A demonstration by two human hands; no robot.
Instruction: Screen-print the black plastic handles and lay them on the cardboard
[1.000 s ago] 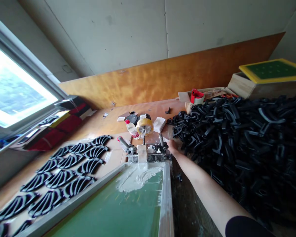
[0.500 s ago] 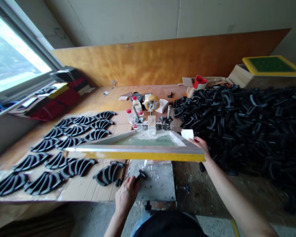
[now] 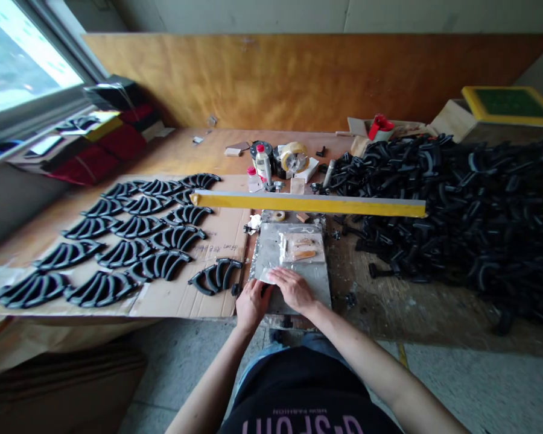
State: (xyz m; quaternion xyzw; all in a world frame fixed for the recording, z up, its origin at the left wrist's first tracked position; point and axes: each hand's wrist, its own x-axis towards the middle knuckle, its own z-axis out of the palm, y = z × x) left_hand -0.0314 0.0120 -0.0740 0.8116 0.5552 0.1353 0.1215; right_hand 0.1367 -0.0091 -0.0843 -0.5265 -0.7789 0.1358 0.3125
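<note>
My left hand (image 3: 252, 305) is closed around a black curved plastic part (image 3: 265, 290), mostly hidden by the fingers. A folded white wipe (image 3: 266, 275), cloth or paper, is under the fingertips of my right hand (image 3: 293, 289), pressed against that part. Both hands meet over the near left of a grey metal plate (image 3: 271, 241). Just beyond them on the plate lies a pale block with orange-brown shapes (image 3: 304, 248). Above the plate's far end, the yellow and silver edge of a screen frame (image 3: 308, 204) stretches across.
Rows of black curved parts (image 3: 106, 253) lie on cardboard (image 3: 172, 298) at left. A large heap of similar parts (image 3: 457, 211) covers the right side. Bottles (image 3: 261, 161) and a tape roll (image 3: 294, 158) stand behind the frame. A yellow-edged green screen (image 3: 511, 102) rests at back right.
My right hand has come from beside the frame to my left hand, bringing the white wipe onto the black part. The frame's edge sits higher in view, uncovering the plate; the view has tilted down.
</note>
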